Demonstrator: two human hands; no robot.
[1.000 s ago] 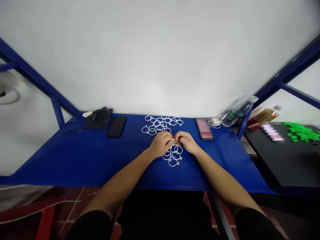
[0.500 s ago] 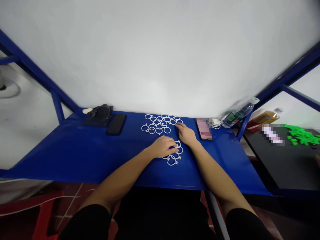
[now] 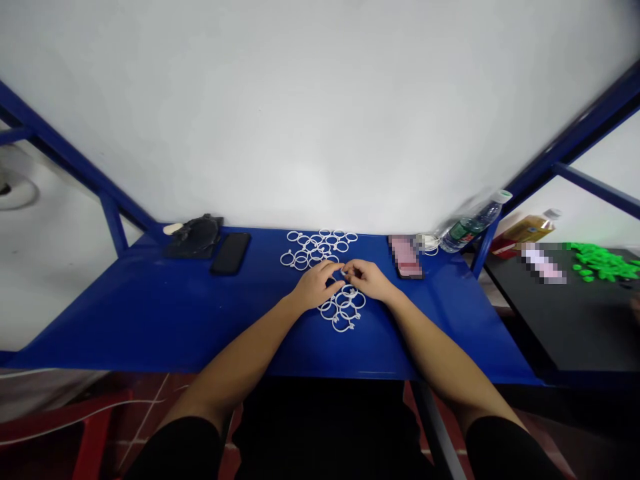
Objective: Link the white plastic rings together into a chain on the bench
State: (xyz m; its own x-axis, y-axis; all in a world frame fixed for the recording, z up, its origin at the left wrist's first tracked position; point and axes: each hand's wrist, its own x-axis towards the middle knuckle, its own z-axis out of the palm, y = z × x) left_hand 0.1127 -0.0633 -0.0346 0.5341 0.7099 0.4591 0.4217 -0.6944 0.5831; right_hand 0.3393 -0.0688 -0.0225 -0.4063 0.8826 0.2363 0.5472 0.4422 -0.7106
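Observation:
White plastic rings with small eyelets, like curtain rings, lie in two groups on the blue tabletop (image 3: 150,307). The far group (image 3: 316,250) is by the wall, and the near group (image 3: 351,326) lies just in front of my hands. Between finger and thumb, my right hand (image 3: 369,279) pinches a white ring (image 3: 343,271), mostly hidden by the fingers. My left hand (image 3: 314,285) meets it from the left, index fingertip close to that ring. Its thumb and fingers are apart, with the thumb over the near rings.
Left of the rings are a black phone (image 3: 231,253) and a crumpled black bag (image 3: 195,238). To the right are a phone with a lit screen (image 3: 406,257), a white cable (image 3: 430,244) and a plastic bottle (image 3: 473,223). Green pieces (image 3: 605,261) lie on a black table (image 3: 570,327).
My right hand has come back from the far rings, drawing in a ring. My left hand has shifted slightly left and up, so the two hands now meet above the near rings.

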